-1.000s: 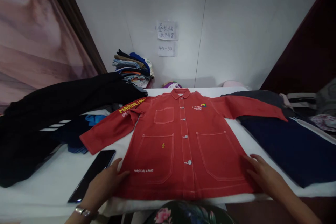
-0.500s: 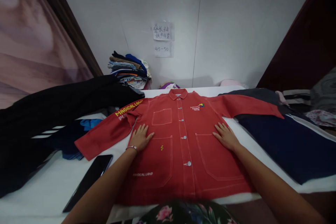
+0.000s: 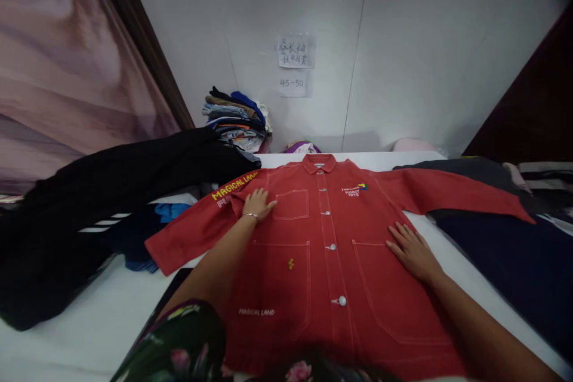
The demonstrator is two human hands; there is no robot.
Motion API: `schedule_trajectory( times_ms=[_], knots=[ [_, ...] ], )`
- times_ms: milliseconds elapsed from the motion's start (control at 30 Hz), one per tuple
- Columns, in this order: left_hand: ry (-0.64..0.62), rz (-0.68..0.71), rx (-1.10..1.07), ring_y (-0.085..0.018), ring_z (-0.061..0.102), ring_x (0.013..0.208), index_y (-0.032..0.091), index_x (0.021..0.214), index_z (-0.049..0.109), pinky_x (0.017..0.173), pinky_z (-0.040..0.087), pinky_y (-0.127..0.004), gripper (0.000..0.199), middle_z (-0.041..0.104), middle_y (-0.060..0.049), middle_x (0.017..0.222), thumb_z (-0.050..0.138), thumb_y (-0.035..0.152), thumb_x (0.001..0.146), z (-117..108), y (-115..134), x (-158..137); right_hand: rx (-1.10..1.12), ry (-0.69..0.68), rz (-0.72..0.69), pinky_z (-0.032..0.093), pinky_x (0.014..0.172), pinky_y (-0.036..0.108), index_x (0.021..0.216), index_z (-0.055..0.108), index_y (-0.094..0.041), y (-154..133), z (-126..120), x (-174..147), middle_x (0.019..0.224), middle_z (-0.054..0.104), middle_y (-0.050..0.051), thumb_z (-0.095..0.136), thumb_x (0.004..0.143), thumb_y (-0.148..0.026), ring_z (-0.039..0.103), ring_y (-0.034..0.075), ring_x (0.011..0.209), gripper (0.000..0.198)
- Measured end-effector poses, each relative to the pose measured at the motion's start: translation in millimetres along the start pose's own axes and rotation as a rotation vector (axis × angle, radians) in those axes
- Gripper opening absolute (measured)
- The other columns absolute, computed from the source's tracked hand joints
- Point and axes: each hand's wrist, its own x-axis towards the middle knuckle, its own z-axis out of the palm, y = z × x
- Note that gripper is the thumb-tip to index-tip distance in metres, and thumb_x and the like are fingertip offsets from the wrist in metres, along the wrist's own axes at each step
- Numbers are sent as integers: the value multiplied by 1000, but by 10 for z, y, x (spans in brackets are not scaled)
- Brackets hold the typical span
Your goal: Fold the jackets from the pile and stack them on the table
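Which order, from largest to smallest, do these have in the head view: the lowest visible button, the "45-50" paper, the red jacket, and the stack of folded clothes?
1. Red jacket
2. Stack of folded clothes
3. "45-50" paper
4. Lowest visible button

These are apparent sizes only.

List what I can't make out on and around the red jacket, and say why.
All in the head view:
Phone: mostly hidden by the left forearm and floral clothing.
Lower edge of the red jacket: partly covered by the floral clothing.
Second line of sleeve lettering: lost in a fold.
Collar label: too small to read.
Navy garment: cut off by the right edge.
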Motion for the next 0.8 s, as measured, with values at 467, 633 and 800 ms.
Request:
schedule_trajectory(
  times_ms=[467,633,800],
  knots=[
    [83,-39,93,-32,22,139,11,139,42,109,20,-52,68,30,-15,151,29,53,87,223,76,35,491,13,88,18,114,50,125,59,-19,-103,-229,56,144,42,12,55,80,-54,31,28,137,57],
    [-64,109,49,-29,20,141,13,143,36,110,20,-51,69,24,-13,153,26,52,86,409,348,-81,1235,386,495,42,100,43,108,67,-19,312,-487,227,120,64,9,71,69,-38,57,26,114,43],
    [-47,114,46,-31,20,140,12,142,38,109,21,-53,71,25,-14,153,26,52,85,472,312,-48,1449,775,879,48,94,33,104,61,-23,1086,-846,360,121,61,4,65,73,-21,56,17,111,32]
  ],
)
